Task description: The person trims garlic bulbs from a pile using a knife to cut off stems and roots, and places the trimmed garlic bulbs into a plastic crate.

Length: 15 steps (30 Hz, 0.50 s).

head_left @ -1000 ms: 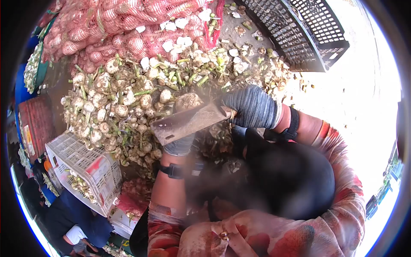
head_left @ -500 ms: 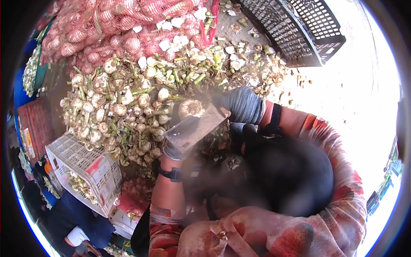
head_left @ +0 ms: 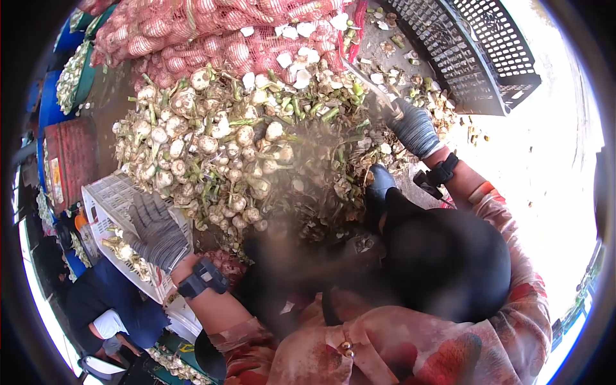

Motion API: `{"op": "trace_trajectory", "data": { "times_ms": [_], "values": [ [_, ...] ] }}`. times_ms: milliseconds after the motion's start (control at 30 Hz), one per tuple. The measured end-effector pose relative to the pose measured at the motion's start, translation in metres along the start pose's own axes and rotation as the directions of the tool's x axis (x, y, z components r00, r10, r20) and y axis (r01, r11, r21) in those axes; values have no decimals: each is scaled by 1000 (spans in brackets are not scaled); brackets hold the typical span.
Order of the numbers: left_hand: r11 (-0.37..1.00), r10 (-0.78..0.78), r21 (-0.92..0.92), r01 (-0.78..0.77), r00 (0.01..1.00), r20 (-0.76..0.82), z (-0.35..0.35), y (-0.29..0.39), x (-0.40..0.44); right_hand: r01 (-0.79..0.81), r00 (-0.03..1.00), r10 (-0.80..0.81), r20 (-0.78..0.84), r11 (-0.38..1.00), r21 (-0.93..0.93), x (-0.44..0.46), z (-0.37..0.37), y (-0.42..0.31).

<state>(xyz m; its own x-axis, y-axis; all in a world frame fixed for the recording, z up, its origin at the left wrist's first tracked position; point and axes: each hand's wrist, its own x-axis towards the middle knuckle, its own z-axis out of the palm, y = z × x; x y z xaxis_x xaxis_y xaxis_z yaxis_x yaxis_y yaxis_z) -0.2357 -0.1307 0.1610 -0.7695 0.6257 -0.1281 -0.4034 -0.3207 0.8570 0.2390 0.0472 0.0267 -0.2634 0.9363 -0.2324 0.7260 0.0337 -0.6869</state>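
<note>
My left hand (head_left: 157,230), in a grey striped glove, is over the rim of the white plastic crate (head_left: 112,192). Its fingers are spread and hold nothing. Trimmed garlic bulbs (head_left: 125,251) lie inside that crate. On the other side, my right hand (head_left: 414,127), gloved as well, is wrapped round the handle of a cleaver (head_left: 370,82). The blade is seen nearly edge-on and points up and left, over garlic scraps. Between my hands spreads a big heap of garlic bulbs (head_left: 205,144) with stalks and roots on.
Red mesh sacks of garlic (head_left: 212,51) are stacked behind the heap. A black perforated crate (head_left: 459,58) stands at the upper right. Skins and cut stalks (head_left: 327,96) litter the floor. Another person (head_left: 109,324) is at the lower left, near green and blue containers.
The garlic bulb that was beside the blade is no longer between my hands. My left hand has swung left to the white crate and opened; my right has moved up and right with the cleaver.
</note>
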Motion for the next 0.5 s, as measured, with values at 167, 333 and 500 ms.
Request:
{"op": "trace_trajectory", "data": {
  "times_ms": [167, 333, 500],
  "values": [
    [290, -364, 770, -569, 679, 638, 67, -165, -19, 89, 994, -76, 73, 975, -202, 1, 19, 5],
    [-292, -625, 335, -896, 444, 642, 84, -247, -10, 78, 971, -23, 236, 970, -230, -15, 8, -16],
    [-118, -729, 562, -818, 456, 511, 84, -240, -2, 225, 919, -132, 371, 949, -220, -25, 21, -10]
  ]
}}
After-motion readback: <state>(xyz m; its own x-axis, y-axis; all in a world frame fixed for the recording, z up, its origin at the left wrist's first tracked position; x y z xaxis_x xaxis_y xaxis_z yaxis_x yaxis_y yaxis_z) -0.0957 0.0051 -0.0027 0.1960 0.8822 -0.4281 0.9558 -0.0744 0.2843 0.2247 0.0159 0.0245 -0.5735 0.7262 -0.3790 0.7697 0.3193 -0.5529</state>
